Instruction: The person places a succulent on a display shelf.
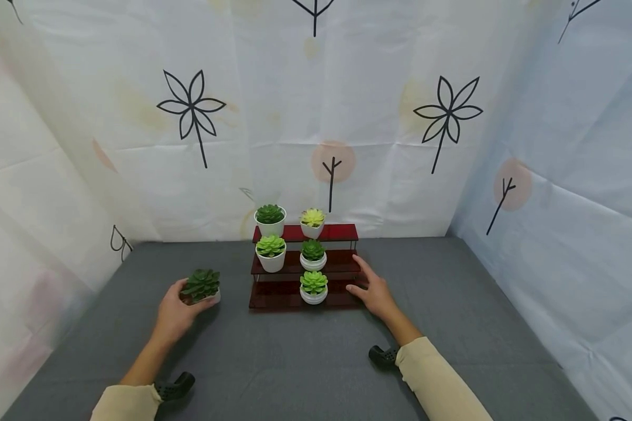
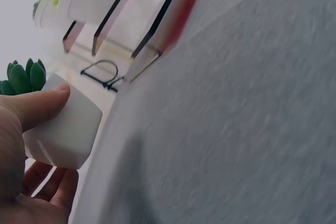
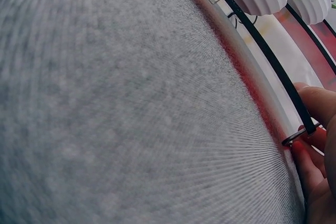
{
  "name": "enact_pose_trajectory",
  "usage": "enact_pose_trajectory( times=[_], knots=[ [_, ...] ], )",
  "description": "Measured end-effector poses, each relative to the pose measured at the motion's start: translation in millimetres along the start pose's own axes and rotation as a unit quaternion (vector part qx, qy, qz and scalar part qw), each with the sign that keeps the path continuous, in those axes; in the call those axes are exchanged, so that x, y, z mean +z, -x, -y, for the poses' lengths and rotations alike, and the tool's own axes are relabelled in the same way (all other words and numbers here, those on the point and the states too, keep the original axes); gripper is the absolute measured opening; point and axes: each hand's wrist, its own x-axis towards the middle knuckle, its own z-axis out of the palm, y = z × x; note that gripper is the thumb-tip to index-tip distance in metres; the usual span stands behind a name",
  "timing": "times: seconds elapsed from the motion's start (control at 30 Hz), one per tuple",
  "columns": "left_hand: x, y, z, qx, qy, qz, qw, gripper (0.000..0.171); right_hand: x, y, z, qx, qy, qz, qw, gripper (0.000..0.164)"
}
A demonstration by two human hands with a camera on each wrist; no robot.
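A dark green potted succulent (image 1: 202, 283) is in my left hand (image 1: 175, 313), to the left of the stand. In the left wrist view the thumb lies along the side of its white pot (image 2: 65, 124) and the other fingers curl beneath; the pot is off the table. My right hand (image 1: 377, 295) grips the right end of a dark red three-tier display stand (image 1: 279, 295). The right wrist view has the thumb and fingers (image 3: 310, 166) around the corner of its lowest shelf; part of that hand is cut off by the frame.
Several potted succulents stand on the tiers: a dark green one (image 1: 269, 215) and a yellow-green one (image 1: 313, 219) on top, two in the middle, and a bright green one (image 1: 314, 286) at the bottom. Grey cloth (image 1: 274, 362) covers the table; patterned fabric (image 1: 274, 117) hangs behind.
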Motion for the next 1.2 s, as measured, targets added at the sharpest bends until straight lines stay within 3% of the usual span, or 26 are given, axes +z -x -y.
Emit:
enact_pose_trajectory(
  times=[0.63, 1.0, 1.2],
  knots=[
    [44.8, 1.6, -30.4, 0.027, 0.092, 0.029, 0.9949, 0.078, -0.5, -0.5, -0.6, -0.002, 0.001, 0.000, 1.000, 0.078],
    [73.2, -0.3, -39.5, 0.040, 0.107, 0.047, 0.9923, 0.068, -1.1, -0.6, -0.2, -0.002, -0.007, 0.003, 1.000, 0.077],
    [83.8, -2.7, -41.2, 0.053, 0.086, 0.043, 0.9940, 0.070, -0.9, -0.5, -0.4, -0.003, 0.003, 0.004, 1.000, 0.077]
  ],
)
